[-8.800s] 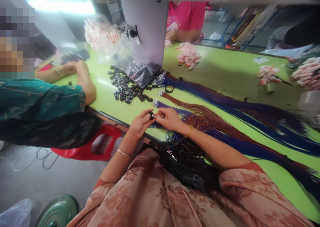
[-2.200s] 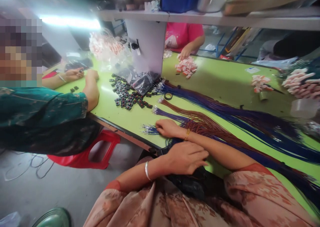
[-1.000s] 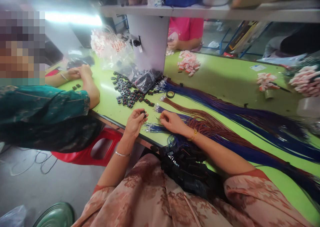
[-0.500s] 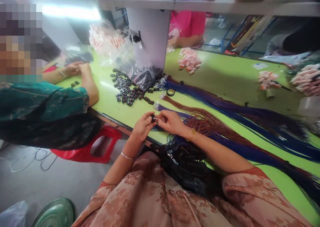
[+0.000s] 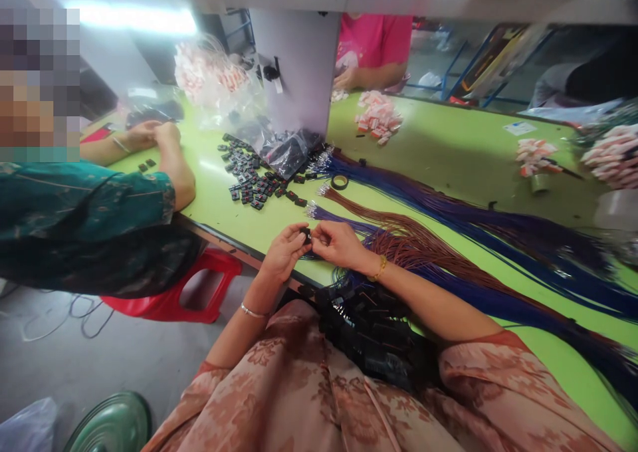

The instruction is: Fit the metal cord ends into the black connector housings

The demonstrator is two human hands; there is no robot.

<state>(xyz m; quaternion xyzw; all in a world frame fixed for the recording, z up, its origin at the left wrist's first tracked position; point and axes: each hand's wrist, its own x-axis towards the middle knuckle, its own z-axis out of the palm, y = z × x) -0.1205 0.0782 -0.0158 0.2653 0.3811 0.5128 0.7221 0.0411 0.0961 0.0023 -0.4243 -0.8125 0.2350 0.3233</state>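
Note:
Between thumb and fingers my left hand [image 5: 283, 251] pinches a small black connector housing [image 5: 305, 235]. Right up against it, my right hand [image 5: 339, 242] is closed in a pinch on the end of a thin wire, most of which its fingers hide. Beyond my hands, blue wires [image 5: 323, 211] and brown wires [image 5: 359, 207] with bare metal terminals lie on the green table [image 5: 219, 229]. Loose black housings [image 5: 249, 179] are heaped farther back. Across my lap rests a bunch of black connectors [image 5: 379, 332] with wires attached.
A roll of tape [image 5: 339, 182] lies near the wire ends. At left a co-worker's arm [image 5: 174, 163] rests on the table, beside a red stool [image 5: 219, 286]. A grey upright panel [image 5: 299, 73] stands behind the housings. Pink-white connectors [image 5: 377, 116] are piled farther off.
The right fingertips have come closer to the black housing, and the light gap seen between them is smaller. Both hands otherwise stay in place.

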